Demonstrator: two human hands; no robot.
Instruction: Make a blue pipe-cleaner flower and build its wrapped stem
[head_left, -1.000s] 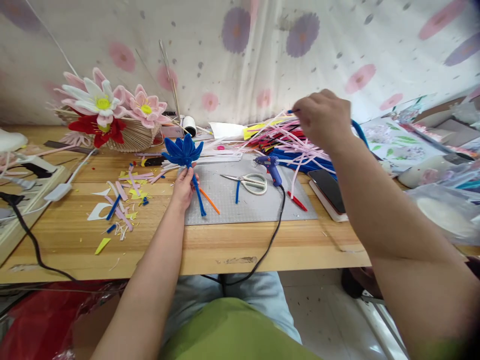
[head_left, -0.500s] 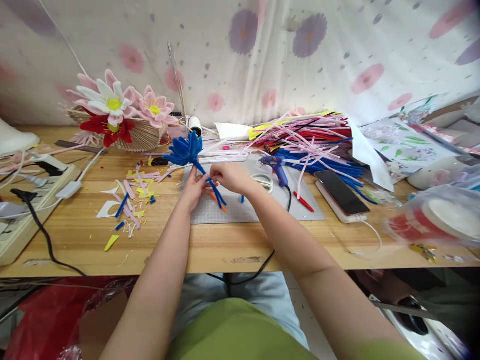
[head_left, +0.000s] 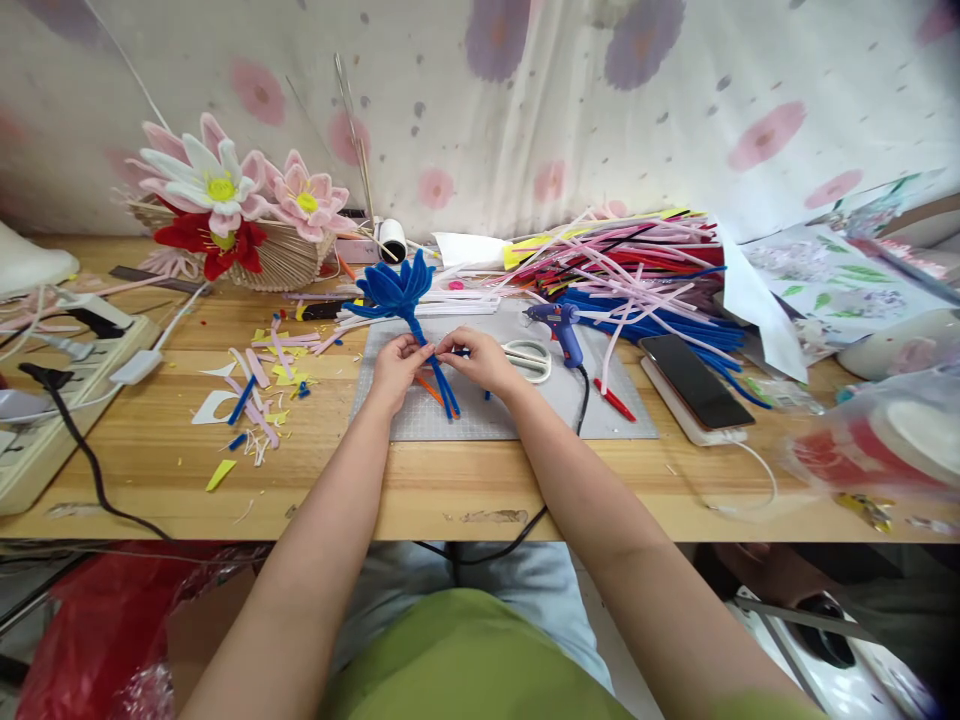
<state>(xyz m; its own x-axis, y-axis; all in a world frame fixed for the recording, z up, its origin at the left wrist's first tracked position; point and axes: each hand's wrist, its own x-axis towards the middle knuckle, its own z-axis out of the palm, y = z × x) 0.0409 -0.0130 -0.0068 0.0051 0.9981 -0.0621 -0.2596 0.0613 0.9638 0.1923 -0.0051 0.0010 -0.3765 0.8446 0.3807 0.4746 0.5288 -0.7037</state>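
A blue pipe-cleaner flower (head_left: 395, 290) stands nearly upright above the grey cutting mat (head_left: 484, 428), its petals spread at the top. My left hand (head_left: 401, 370) is closed round its stem, just below the bloom. Loose blue stem ends hang under the fingers. To the right of the stem, my right hand (head_left: 476, 358) is closed in a pinch, fingertips close to the left ones. What it pinches is too small to make out. White-handled scissors (head_left: 528, 362) lie behind the right hand, partly covered by it. An orange strip (head_left: 429, 388) lies below the stem.
A blue glue gun (head_left: 559, 330) with a black cord and a red pen (head_left: 615, 400) lie to the right. Beyond are bundled pipe cleaners (head_left: 615, 250) and a phone (head_left: 696, 380). Scraps (head_left: 259, 400), a power strip (head_left: 97, 400) and finished flowers (head_left: 221, 195) are on the left.
The flower has turned more upright and shifted right in the view. My right hand has lowered slightly beside the stem, uncovering more of the scissors. The camera view has shifted slightly.
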